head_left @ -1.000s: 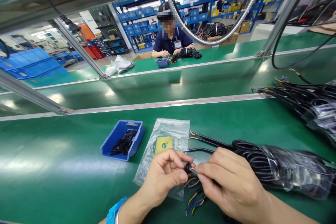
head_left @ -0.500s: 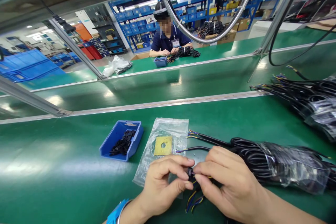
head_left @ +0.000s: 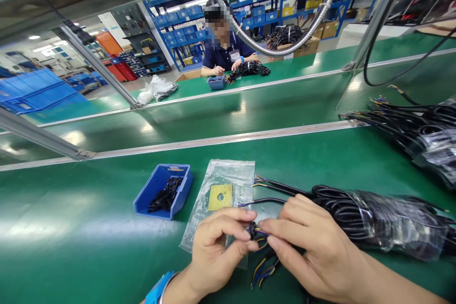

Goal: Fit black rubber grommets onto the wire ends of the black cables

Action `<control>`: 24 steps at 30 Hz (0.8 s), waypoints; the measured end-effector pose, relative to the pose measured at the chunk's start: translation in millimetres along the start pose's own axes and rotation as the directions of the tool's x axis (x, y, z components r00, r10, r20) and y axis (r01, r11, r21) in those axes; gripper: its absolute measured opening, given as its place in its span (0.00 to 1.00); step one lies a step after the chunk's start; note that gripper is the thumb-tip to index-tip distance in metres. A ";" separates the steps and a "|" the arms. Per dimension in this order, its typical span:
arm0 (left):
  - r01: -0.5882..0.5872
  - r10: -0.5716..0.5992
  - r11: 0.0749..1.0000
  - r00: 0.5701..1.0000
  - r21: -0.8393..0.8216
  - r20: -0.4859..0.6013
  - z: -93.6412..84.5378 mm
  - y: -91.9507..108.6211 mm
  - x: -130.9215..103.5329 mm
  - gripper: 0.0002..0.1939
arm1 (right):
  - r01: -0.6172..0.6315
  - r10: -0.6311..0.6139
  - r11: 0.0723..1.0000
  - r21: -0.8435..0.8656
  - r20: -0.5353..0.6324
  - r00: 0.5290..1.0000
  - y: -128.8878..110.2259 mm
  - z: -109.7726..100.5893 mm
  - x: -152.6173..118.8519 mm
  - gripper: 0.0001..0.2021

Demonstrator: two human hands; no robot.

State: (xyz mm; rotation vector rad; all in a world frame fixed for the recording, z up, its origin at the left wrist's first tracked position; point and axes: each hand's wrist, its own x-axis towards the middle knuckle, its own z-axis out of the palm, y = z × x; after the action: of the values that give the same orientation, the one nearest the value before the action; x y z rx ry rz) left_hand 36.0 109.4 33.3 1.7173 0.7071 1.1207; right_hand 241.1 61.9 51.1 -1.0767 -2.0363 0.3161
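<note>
My left hand (head_left: 223,249) pinches a small black connector (head_left: 252,231) between thumb and fingers. Close on its right, my right hand (head_left: 313,242) is closed on the thin coloured wires (head_left: 262,233) of a black cable, which run up to the connector. How far the wires sit inside it I cannot make out. Below the hands, more stripped cable ends (head_left: 261,270) with yellow and blue wires lie on the green bench. Under and beyond my left hand lies a clear zip bag (head_left: 233,171) with a yellow square plate (head_left: 220,197) that has a hole in its middle.
A blue bin (head_left: 142,204) with black plastic parts stands to the left. On the right lies a wrapped bundle of black cable (head_left: 377,218), with another cable bundle (head_left: 420,128) behind it. A co-worker (head_left: 228,50) sits across the bench beneath a hanging metal hose (head_left: 270,52).
Both hands and the connector have shifted slightly left. The right fingertips have slid back a little, showing more wire beside the connector. Across the bench, the co-worker's hands have moved apart.
</note>
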 end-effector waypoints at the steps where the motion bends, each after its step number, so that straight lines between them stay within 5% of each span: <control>1: 0.006 -0.006 1.000 1.000 0.004 0.005 0.3 -0.3 0.0 0.15 | 0.005 -0.005 1.000 0.000 0.000 1.000 0.0 0.4 0.3 0.08; 5: 0.041 -0.040 0.998 0.999 -0.038 0.025 3.4 -1.9 0.0 0.14 | -0.003 0.002 1.000 0.009 0.029 1.000 0.7 -0.7 1.4 0.07; 8: 0.141 -0.146 0.956 0.989 -0.256 -0.001 9.5 -2.8 1.2 0.18 | -0.038 0.038 0.999 0.006 0.038 0.999 3.3 -4.4 0.5 0.06; 12: 0.329 -0.374 0.812 0.927 -0.482 0.003 22.5 -7.8 5.1 0.25 | -0.024 0.023 0.999 -0.024 -0.032 0.999 12.4 -2.6 -2.8 0.08; 16: 0.349 -0.407 0.788 0.913 -0.508 -0.004 33.7 -18.4 9.6 0.17 | 0.013 -0.018 0.997 -0.073 -0.067 0.998 24.3 5.9 -6.3 0.08; 20: 0.472 -0.556 0.692 0.831 -0.546 0.014 38.8 -20.2 17.7 0.19 | -0.009 -0.015 0.982 -0.188 -0.124 0.992 30.2 4.1 -8.7 0.06; 24: 0.488 -0.607 0.636 0.795 -0.597 0.003 41.9 -10.4 30.0 0.21 | -0.009 -0.032 0.969 -0.248 -0.161 0.987 30.1 -2.7 -10.7 0.08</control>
State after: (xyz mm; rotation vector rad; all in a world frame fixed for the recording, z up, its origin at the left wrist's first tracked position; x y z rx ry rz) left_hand 86.8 122.0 28.8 0.7825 0.8385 0.9306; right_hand 264.2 71.5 30.9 -1.1991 -1.9686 -0.0358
